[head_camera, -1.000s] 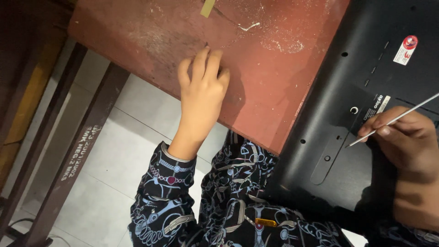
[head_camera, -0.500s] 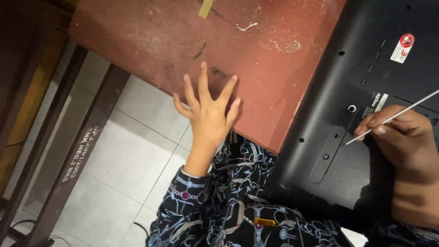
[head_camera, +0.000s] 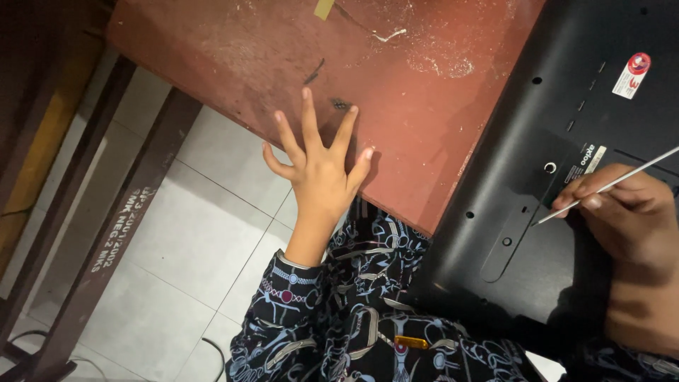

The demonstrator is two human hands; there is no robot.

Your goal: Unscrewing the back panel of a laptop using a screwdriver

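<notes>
1. At far left: dark brown wooden frame rails running diagonally over pale grey floor tiles.
2. Above the tiles: worn reddish-brown counter with scuffed, dusty surface, its near edge slanting down toward the right.
3. On the counter near the top: strip of tan tape, thin pale sliver and patch of whitish dust.
4. Lower on the counter: short dark sliver and small dark screw-like bit, the latter just beside a fingertip.
5. Left hand spread wide open, fingers splayed over the counter's near edge, holding nothing; contact with the surface impossible to tell.
6. Below that hand: dark patterned sleeve with pale printed motifs, leading down to matching clothing at the bottom edge.
7. Right of centre: large black plastic back panel of a flat device, lying face down on the counter and overhanging its near edge toward the person; small holes and a red-and-white round sticker visible on it.
8. At far right: right hand closed in a pinch around a thin white stick-like tool, tip lowered close to the panel near a long recessed slot.
</notes>
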